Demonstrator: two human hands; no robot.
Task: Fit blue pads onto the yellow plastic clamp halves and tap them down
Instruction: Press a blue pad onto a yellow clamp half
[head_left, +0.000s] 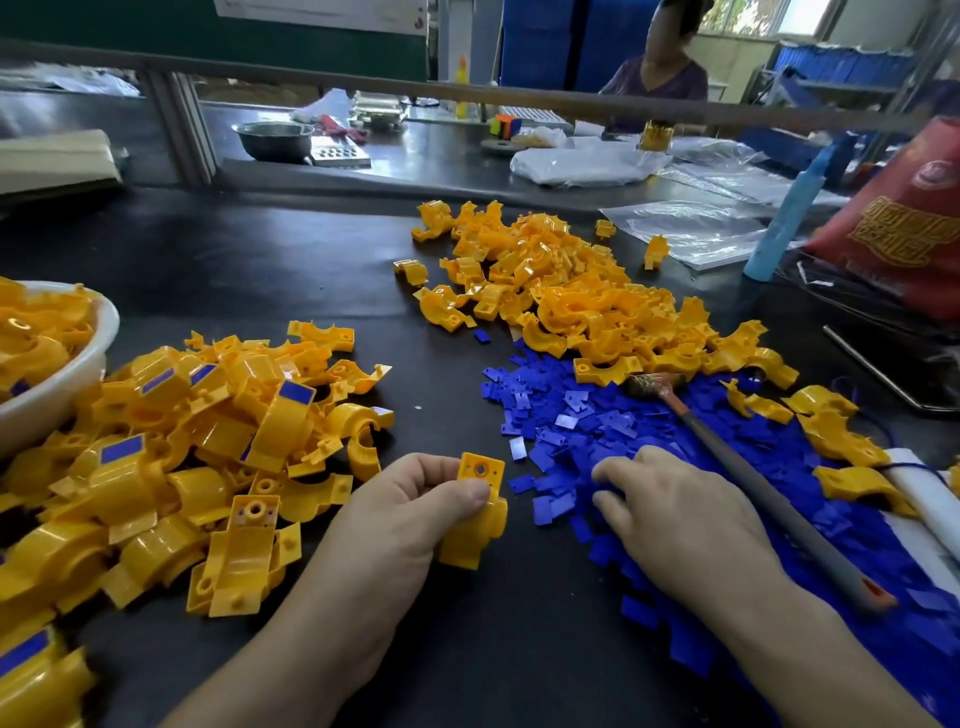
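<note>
My left hand (410, 512) pinches a yellow clamp half (480, 512) between thumb and fingers, its flat end with a hole facing up and bare of any pad. My right hand (675, 512) reaches into the heap of small blue pads (566, 431), fingers spread and touching them; whether it holds one I cannot tell. A pile of bare yellow halves (561, 291) lies behind the pads. On the left lies a pile of yellow halves with blue pads fitted (208, 431).
A white bowl (78, 364) of yellow parts stands at the left edge. A grey-handled mallet (769, 499) lies across the blue pads, right of my right hand. Plastic bags, a blue bottle (784, 218) and a red bag (904, 218) sit at the back right; a person sits beyond.
</note>
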